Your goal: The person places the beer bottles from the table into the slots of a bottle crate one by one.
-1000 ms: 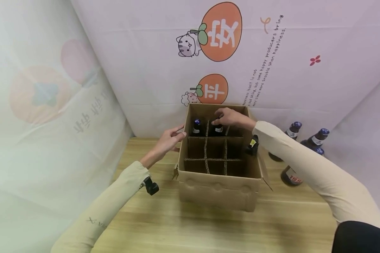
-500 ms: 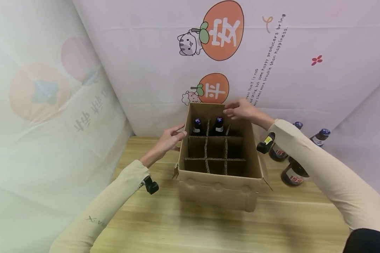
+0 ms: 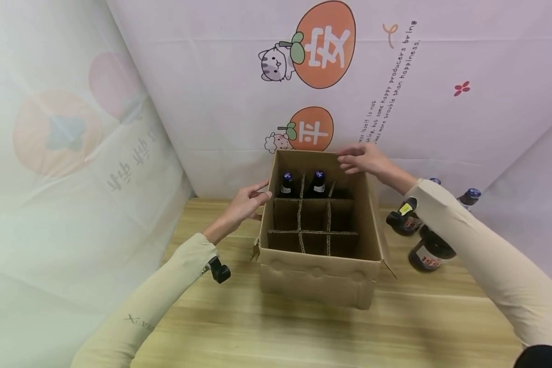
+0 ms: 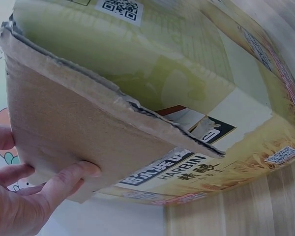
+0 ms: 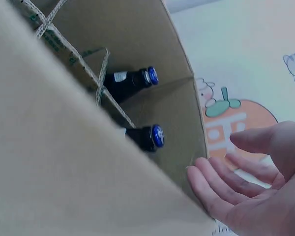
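Observation:
A cardboard box (image 3: 317, 276) with crossed dividers stands on the wooden table. Two dark bottles with blue caps, a left one (image 3: 286, 184) and a middle one (image 3: 319, 184), stand upright in its back row. My left hand (image 3: 246, 207) rests against the box's left side; in the left wrist view its fingertips touch a folded-out cardboard flap (image 4: 78, 128). Over the box's back right corner hovers my right hand (image 3: 365, 159), fingers loosely spread and holding nothing. The right wrist view shows that palm (image 5: 255, 182) beside the rim, apart from both caps.
Several more dark bottles stand right of the box, among them a front bottle (image 3: 429, 255) and a rear bottle (image 3: 470, 197); my right sleeve partly hides them. A printed cloth (image 3: 395, 102) hangs close behind. Flaps stick out at the box's sides.
My right hand has let go of the middle bottle in the back row, then risen and moved right to the back corner. The left hand stays in place.

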